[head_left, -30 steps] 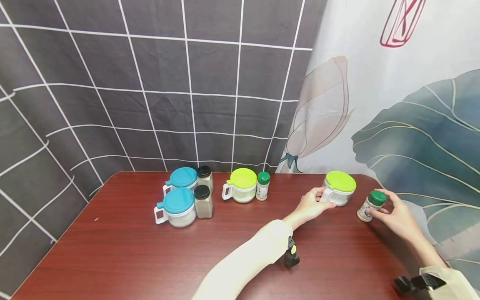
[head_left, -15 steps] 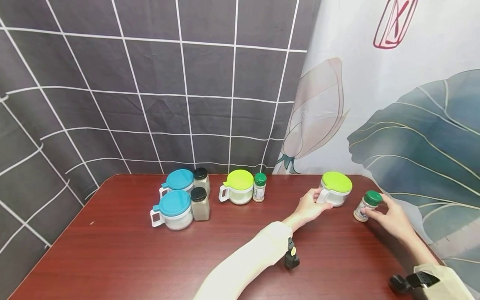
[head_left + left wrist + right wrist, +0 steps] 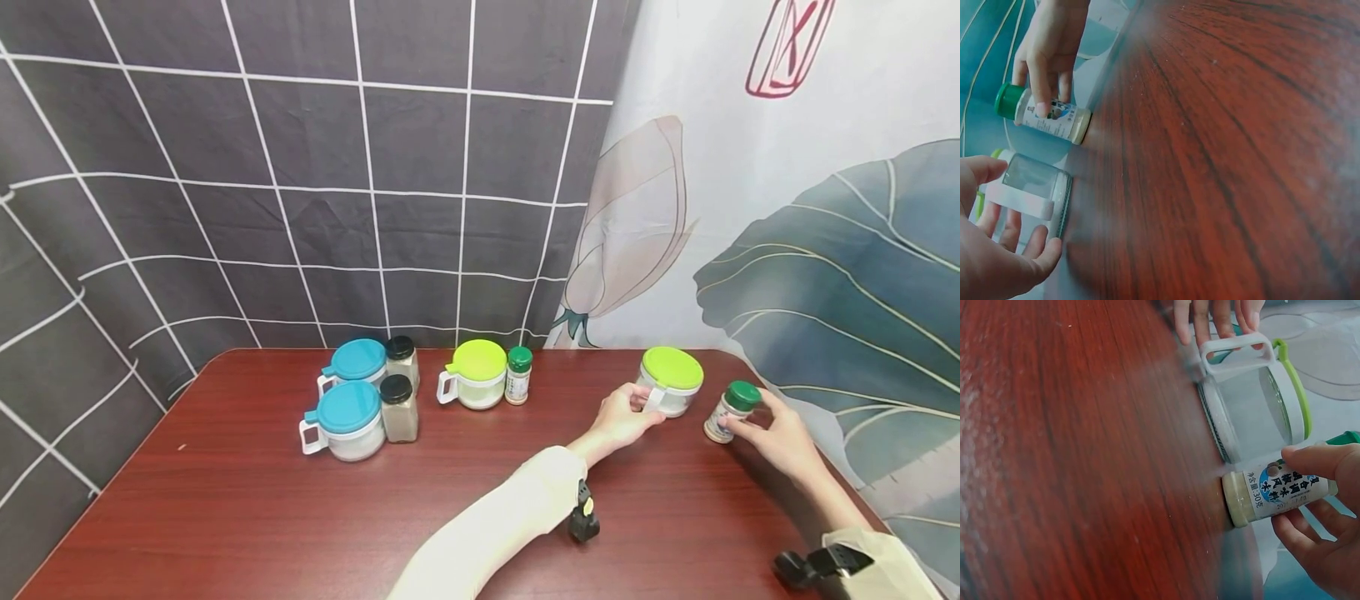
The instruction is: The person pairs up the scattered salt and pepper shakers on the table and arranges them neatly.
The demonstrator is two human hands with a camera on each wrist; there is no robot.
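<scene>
In the head view, a glass seasoning jar point(image 3: 672, 383) with a lime-green lid and white handle stands at the table's right end. My left hand point(image 3: 622, 417) is at its handle. In the left wrist view, the left thumb and fingers point(image 3: 1013, 231) are spread around the handle point(image 3: 1019, 200), apparently not gripping it. My right hand point(image 3: 783, 437) pinches a small spice bottle point(image 3: 727, 417) with a green cap between thumb and fingers. The bottle is tilted, just right of the jar. In the right wrist view, its printed label point(image 3: 1282, 484) shows below the thumb.
Two blue-lidded jars point(image 3: 348, 408) and two black-capped square bottles point(image 3: 400, 410) stand at the left. Mid-table, another lime-lidded jar point(image 3: 480, 375) stands beside a green-capped bottle point(image 3: 518, 377). Curtains hang behind the red-brown table point(image 3: 300, 517).
The lime-lidded jar at the right has dropped slightly, and my left fingers have loosened from its handle. The right hand keeps the spice bottle, barely shifted. The head view has turned slightly.
</scene>
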